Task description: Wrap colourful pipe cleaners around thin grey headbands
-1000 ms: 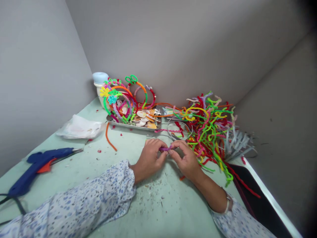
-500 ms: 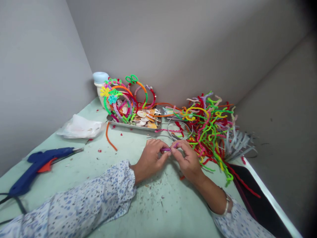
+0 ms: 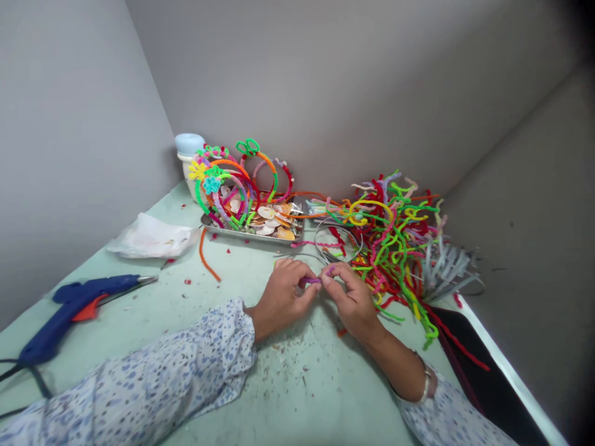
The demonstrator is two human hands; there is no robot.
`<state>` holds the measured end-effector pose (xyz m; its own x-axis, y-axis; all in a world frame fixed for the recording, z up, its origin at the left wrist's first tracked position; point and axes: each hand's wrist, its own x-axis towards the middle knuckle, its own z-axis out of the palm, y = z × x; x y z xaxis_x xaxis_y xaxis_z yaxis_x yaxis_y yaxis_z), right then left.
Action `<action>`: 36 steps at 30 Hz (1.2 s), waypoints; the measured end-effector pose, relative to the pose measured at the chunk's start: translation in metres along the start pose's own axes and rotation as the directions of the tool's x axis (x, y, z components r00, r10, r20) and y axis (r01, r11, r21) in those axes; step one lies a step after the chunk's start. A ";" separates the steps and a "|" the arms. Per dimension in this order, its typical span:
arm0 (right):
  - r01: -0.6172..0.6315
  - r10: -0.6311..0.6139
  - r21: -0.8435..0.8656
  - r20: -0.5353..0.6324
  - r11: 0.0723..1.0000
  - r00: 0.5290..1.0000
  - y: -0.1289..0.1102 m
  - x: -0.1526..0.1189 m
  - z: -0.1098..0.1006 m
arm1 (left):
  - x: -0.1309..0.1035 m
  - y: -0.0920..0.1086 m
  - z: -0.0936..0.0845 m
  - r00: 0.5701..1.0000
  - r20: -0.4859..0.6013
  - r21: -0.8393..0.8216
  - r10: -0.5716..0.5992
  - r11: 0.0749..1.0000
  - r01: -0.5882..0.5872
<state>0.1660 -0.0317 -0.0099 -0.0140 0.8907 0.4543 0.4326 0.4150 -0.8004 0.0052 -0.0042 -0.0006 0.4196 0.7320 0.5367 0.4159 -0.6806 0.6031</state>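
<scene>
Fingers [image 3: 303, 271], left and right, around a purple fuzzy strip [image 3: 313, 280]

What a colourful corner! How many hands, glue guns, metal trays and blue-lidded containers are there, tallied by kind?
Hands: 2 (left hand and right hand, both pinching purple fuzzy material)
Glue gun: 1
Metal tray: 1
Blue-lidded container: 1
Total: 5

No text, label, brand, number or sign can be read — not on the blue glue gun [image 3: 65, 317] near the left edge of the table [image 3: 325, 402], nor on the plastic packet [image 3: 151, 236] beyond it, nor on the blue-lidded container [image 3: 189, 145] at the far left corner.
</scene>
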 end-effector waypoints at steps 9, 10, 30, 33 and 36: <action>-0.004 0.004 -0.003 0.007 1.000 1.000 -0.001 0.000 0.001 | 0.001 0.002 -0.001 1.000 0.004 0.041 -0.003 0.999 0.003; -0.006 0.006 -0.009 0.008 1.000 1.000 -0.002 0.001 0.001 | 0.001 0.002 -0.001 1.000 0.005 0.041 -0.005 0.999 0.005; -0.052 0.052 -0.044 0.018 0.998 0.998 0.000 0.002 0.001 | -0.001 0.003 -0.003 0.998 0.065 0.053 -0.009 0.999 0.006; -0.045 0.046 -0.050 0.022 0.998 0.999 0.000 0.002 0.000 | 0.000 0.003 -0.003 0.998 0.061 0.051 -0.016 0.999 0.012; -0.034 0.036 -0.061 0.031 0.998 0.999 -0.001 0.001 0.001 | 0.000 0.003 -0.002 0.999 0.047 0.054 -0.024 0.998 0.022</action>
<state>0.1649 -0.0309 -0.0083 -0.0268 0.9103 0.4131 0.4873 0.3727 -0.7897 0.0047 -0.0061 0.0024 0.4467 0.7461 0.4938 0.4678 -0.6652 0.5819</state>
